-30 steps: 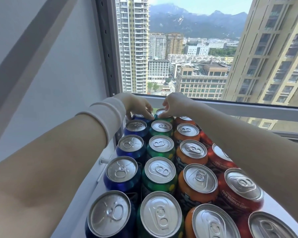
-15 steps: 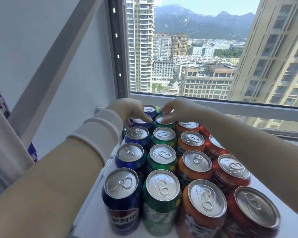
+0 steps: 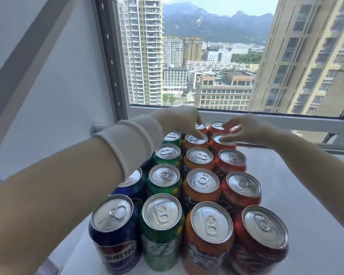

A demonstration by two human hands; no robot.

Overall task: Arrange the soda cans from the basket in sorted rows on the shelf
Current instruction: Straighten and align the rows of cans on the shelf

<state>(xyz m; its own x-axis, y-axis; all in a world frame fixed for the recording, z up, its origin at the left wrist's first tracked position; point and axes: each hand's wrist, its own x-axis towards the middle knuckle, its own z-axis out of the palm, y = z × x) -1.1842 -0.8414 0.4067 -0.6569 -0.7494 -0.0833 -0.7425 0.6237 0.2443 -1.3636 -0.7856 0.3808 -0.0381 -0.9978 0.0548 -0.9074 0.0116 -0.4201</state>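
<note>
- Since both hands sit at the far end of the can block, I read this step as squaring up rows, not placing.
- Left hand (image 3: 179,120): fingers bent down onto the lid of the far orange can (image 3: 195,145), 12 o'clock of the block. Can't tell whether they pinch the rim or just press.
- Right hand (image 3: 246,129): fingers spread, near straight, tips resting on the lid of the far red can (image 3: 226,143), approx. 1 o'clock. Holds nothing.
- Cans: upright on the shelf (image 3: 310,205) in four colour rows running 6 to 12 o'clock. From 9 to 3 o'clock: blue row (image 3: 113,213), green row (image 3: 161,213), orange, red. Packed touching or nearly so. Basket not in view.
- Risk 1: a sideways shove at lid height could tip a can. With the pack this tight, a tip may run down the row toward 6 o'clock.
- Risk 2: the left forearm and sleeve (image 3: 131,143) cross above the blue and green rows. A dropped elbow would knock the lids.
- Risk 3: over-pushing toward the window frame (image 3: 266,120) at 12 o'clock could skew the rows.
</note>
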